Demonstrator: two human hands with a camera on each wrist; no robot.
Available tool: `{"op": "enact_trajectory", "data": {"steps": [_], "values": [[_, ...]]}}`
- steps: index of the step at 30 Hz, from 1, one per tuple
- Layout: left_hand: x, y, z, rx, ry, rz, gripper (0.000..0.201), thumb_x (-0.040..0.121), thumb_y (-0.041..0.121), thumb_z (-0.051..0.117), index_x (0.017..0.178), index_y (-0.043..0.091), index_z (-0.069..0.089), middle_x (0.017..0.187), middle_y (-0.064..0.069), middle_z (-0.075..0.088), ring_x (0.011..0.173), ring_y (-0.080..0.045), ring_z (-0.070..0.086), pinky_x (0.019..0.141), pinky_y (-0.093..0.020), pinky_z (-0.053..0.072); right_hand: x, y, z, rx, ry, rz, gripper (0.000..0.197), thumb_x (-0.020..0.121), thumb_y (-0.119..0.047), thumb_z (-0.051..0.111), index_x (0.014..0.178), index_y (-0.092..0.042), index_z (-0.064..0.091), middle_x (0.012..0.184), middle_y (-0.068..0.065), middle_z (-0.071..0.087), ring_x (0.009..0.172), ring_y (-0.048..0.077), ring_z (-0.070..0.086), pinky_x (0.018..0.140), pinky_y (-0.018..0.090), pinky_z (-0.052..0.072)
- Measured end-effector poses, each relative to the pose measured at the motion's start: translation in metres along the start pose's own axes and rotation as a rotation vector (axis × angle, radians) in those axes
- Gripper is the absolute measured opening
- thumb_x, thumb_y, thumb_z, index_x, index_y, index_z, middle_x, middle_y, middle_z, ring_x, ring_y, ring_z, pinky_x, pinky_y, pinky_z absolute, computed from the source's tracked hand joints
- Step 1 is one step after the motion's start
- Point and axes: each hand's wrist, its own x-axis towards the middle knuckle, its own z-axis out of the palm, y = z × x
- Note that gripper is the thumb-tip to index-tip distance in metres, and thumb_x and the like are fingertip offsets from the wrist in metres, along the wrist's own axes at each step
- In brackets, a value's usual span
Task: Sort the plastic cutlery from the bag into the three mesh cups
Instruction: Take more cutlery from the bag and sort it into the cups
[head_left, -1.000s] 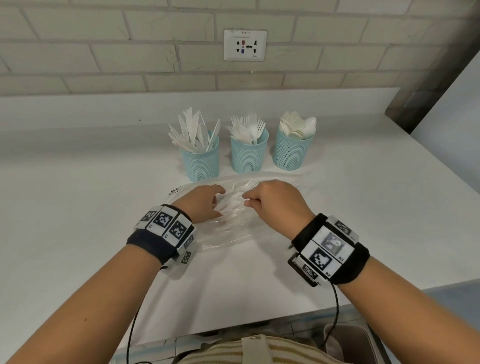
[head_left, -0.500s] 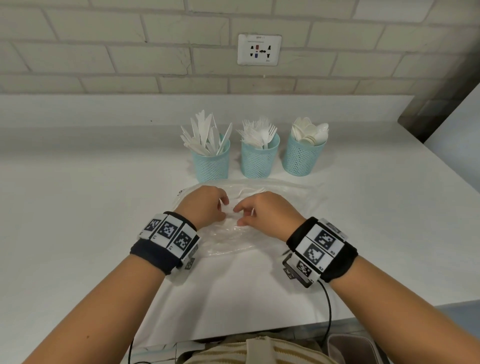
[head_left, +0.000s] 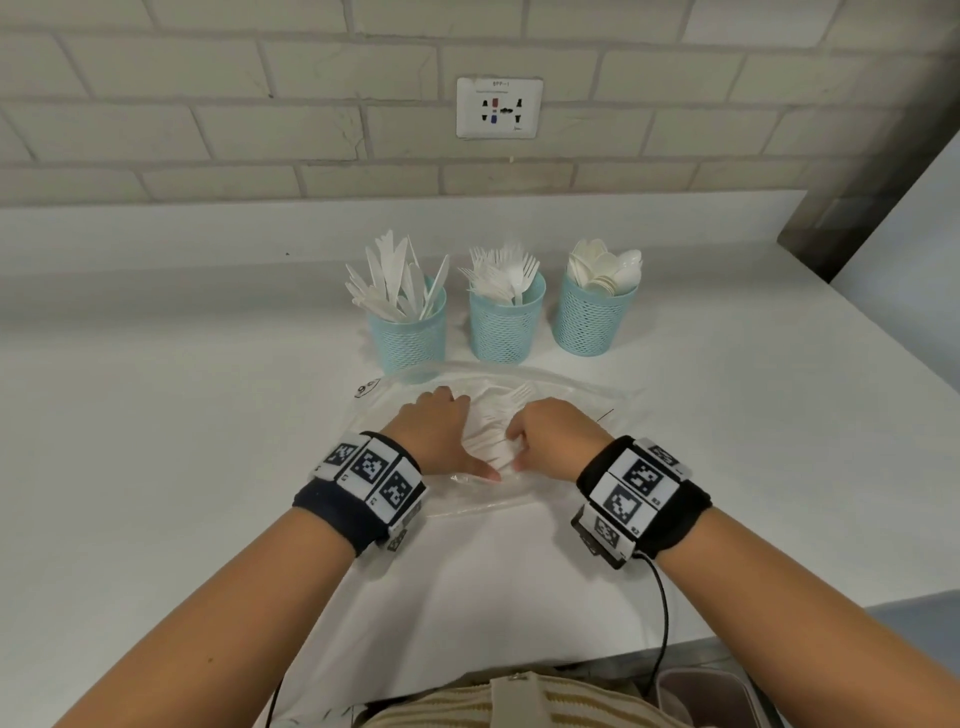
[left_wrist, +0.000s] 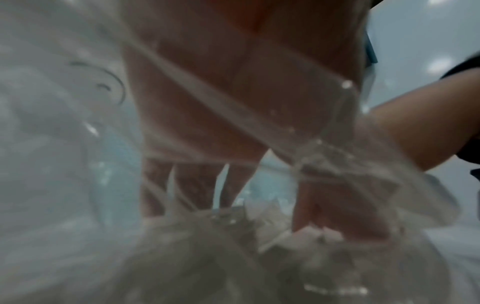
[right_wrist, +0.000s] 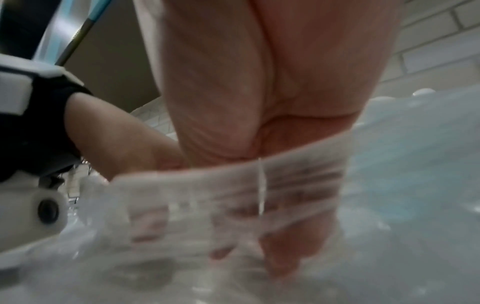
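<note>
A clear plastic bag (head_left: 576, 402) lies flat on the white counter with several white plastic forks (head_left: 493, 418) inside. My left hand (head_left: 457, 436) arches over the bag, fingers bent down onto the forks and thumb stretched along the near edge. My right hand (head_left: 524, 441) is curled and grips the bag's film beside it. In the left wrist view the left fingers (left_wrist: 194, 185) reach down behind blurred plastic. In the right wrist view the right fingertips (right_wrist: 221, 251) show through the film. Behind the bag stand three blue mesh cups: knives (head_left: 408, 335), forks (head_left: 506, 330), spoons (head_left: 589, 325).
The white counter (head_left: 182, 441) runs to a brick wall with a socket (head_left: 498, 108) at the back. Its right edge (head_left: 883, 364) slants away and its front edge lies near my body. A dark cable hangs from my right wrist band.
Both hands stayed on the bag and worked its film. The left thumb has stretched out along the near edge, and the forks now show more between the hands.
</note>
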Motion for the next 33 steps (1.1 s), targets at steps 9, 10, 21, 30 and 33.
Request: {"op": "enact_trajectory", "data": {"steps": [9, 10, 21, 30, 33], "values": [[0.004, 0.0, 0.003, 0.01, -0.006, -0.039, 0.078, 0.071, 0.057, 0.073, 0.127, 0.01, 0.047, 0.127, -0.011, 0.044, 0.114, -0.027, 0.049, 0.092, -0.035, 0.041, -0.002, 0.016, -0.016, 0.083, 0.098, 0.016, 0.029, 0.079, -0.013, 0.07, 0.108, -0.017, 0.064, 0.105, 0.001, 0.061, 0.094, 0.016, 0.057, 0.08, 0.021, 0.036], [0.006, 0.001, 0.002, 0.0, -0.008, -0.036, 0.075, 0.072, 0.054, 0.073, 0.126, 0.01, 0.047, 0.126, -0.011, 0.046, 0.113, -0.027, 0.05, 0.092, -0.035, 0.041, -0.002, 0.018, -0.016, 0.029, 0.047, 0.044, 0.036, 0.078, -0.017, 0.072, 0.112, -0.016, 0.061, 0.112, 0.003, 0.06, 0.104, 0.02, 0.056, 0.085, 0.023, 0.037], [0.015, 0.009, -0.01, -0.07, -0.128, -0.058, 0.049, 0.08, 0.034, 0.072, 0.114, 0.006, 0.052, 0.11, -0.006, 0.058, 0.095, -0.022, 0.054, 0.078, -0.029, 0.041, -0.001, 0.028, -0.018, -0.033, -0.122, 0.088, 0.11, 0.065, -0.03, 0.084, 0.146, -0.01, 0.012, 0.136, 0.009, 0.051, 0.122, 0.028, 0.051, 0.098, 0.034, 0.042], [0.011, 0.017, -0.004, -0.064, -0.091, 0.002, 0.047, 0.079, 0.031, 0.072, 0.114, 0.006, 0.053, 0.11, -0.008, 0.057, 0.094, -0.021, 0.052, 0.077, -0.027, 0.04, -0.012, 0.044, -0.021, 0.113, -0.144, 0.079, 0.101, 0.067, -0.03, 0.083, 0.144, -0.011, 0.02, 0.136, 0.004, 0.052, 0.118, 0.022, 0.055, 0.086, 0.024, 0.039], [0.007, 0.018, 0.003, -0.053, -0.059, 0.032, 0.045, 0.081, 0.035, 0.068, 0.112, 0.005, 0.054, 0.114, -0.01, 0.058, 0.093, -0.021, 0.052, 0.076, -0.026, 0.039, -0.014, 0.05, -0.022, 0.134, -0.152, 0.09, 0.111, 0.065, -0.032, 0.084, 0.147, -0.01, 0.012, 0.137, 0.005, 0.049, 0.115, 0.022, 0.056, 0.084, 0.023, 0.04]]}}
